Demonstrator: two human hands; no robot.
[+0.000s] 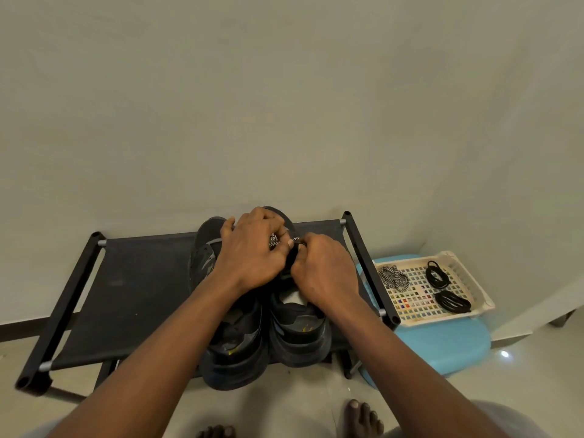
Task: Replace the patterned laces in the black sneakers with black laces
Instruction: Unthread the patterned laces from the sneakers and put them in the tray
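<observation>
Two black sneakers stand side by side on a black fabric rack (132,279), heels toward me: the left sneaker (234,349) and the right sneaker (300,333). Both hands are over the right sneaker's front. My left hand (252,251) pinches a black-and-white patterned lace (273,241) near the eyelets. My right hand (322,270) grips the same lace's other strand by its tip. In the cream basket (474,279) to the right lie a coiled patterned lace (393,276) and two coils of black laces (437,274), (452,301).
The basket rests on a light blue plastic stool (442,346) right of the rack. A plain wall runs behind the rack. My bare feet (361,415) are on the tiled floor at the bottom edge.
</observation>
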